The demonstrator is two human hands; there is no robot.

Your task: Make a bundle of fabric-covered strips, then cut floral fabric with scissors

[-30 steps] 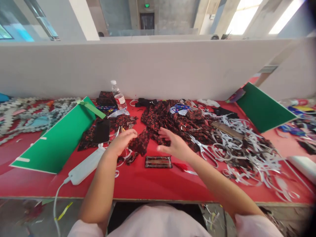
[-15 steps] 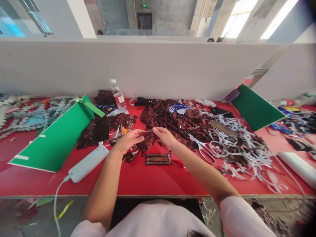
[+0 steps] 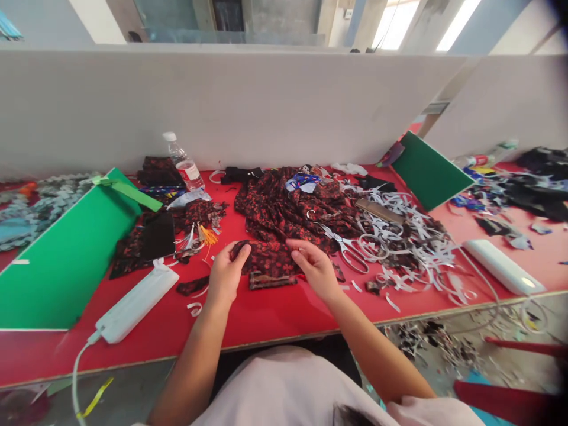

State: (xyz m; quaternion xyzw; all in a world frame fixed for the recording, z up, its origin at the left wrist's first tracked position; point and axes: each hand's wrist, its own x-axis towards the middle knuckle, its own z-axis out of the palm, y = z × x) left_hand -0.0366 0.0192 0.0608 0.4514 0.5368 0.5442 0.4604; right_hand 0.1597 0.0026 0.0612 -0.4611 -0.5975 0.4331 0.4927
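Note:
Both my hands hold up a piece of dark fabric with a red floral print, stretched between them just above the table's front part. My left hand grips its left end, thumb on top. On the other end, the thumb and fingers of my right hand pinch the edge. Partly under the held fabric lies a small flat brown-and-black strip piece. Behind it spreads a heap of the same floral fabric. White-handled scissors rest to the right of my right hand.
White strip scraps pile up on the right. A phone, a white power strip and a water bottle are on the left. Green boards stand at both sides of the red table.
My hands have moved apart, drawing the fabric piece out wider between them. The camera view has shifted, so the table things appear further left.

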